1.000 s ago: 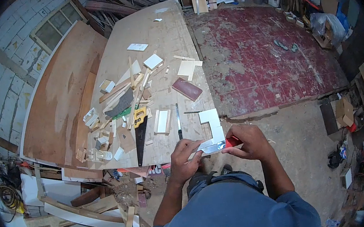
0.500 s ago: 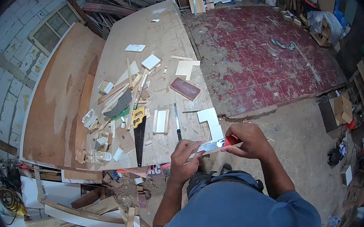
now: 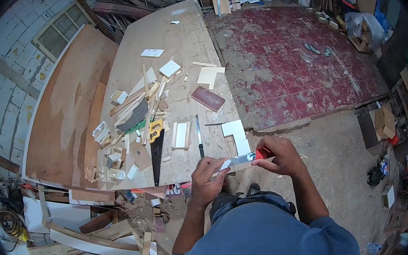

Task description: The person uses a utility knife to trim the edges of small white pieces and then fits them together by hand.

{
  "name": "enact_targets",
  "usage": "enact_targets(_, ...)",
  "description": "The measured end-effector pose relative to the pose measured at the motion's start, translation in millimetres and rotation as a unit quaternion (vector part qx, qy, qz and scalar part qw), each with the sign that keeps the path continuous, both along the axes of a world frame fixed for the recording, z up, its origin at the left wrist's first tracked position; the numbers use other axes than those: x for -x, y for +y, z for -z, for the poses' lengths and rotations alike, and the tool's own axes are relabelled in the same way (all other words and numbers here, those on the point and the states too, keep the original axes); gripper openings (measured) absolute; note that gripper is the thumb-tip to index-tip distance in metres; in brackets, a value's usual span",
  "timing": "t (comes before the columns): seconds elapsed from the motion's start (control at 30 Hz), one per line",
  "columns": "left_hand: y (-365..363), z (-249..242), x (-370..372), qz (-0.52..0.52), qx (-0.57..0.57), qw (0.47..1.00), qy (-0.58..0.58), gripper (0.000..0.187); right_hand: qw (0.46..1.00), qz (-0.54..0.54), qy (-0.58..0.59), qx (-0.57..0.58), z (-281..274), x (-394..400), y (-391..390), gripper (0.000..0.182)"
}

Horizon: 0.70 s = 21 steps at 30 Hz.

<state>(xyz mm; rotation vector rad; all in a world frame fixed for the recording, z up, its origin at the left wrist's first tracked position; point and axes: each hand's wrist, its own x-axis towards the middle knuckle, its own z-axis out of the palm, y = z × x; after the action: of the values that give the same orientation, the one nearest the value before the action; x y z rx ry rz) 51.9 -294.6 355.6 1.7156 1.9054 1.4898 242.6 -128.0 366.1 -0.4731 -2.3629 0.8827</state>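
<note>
My left hand (image 3: 206, 179) grips the left end of a narrow wooden strip (image 3: 238, 166) at the table's near edge. In my right hand (image 3: 279, 157) is a red-handled tool (image 3: 262, 154), whose metal blade (image 3: 241, 159) lies along the strip and reaches toward my left fingers. What kind of tool it is cannot be made out. Just beyond the blade, an L-shaped white piece (image 3: 235, 133) lies on the table (image 3: 170, 41). A metal rule-like bar (image 3: 198, 133) and a white-topped block (image 3: 181, 135) lie farther left.
A handsaw with a yellow handle (image 3: 155, 130) lies among wood offcuts at the table's left. A dark red block (image 3: 208, 99) rests near the right edge. Large plywood sheets (image 3: 63, 112) lean at the left. Cardboard boxes (image 3: 384, 122) stand at the right.
The red-handled tool has shifted slightly right, and more of its red part shows. My right fingers have changed their hold a little. My left hand has barely moved.
</note>
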Motion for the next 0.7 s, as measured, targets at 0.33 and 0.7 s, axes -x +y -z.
enact_targets(0.33, -11, -1, 4, -0.013, -0.017, 0.999, -0.039, 0.029, 0.988, 0.145, -0.038, 0.031, 13, -16, 18, 0.037)
enact_targets(0.7, -9, 30, 9, -0.033, -0.015, 0.981, -0.192, 0.023, 0.991, 0.106, -0.060, 0.060, 17, -17, 5, 0.038)
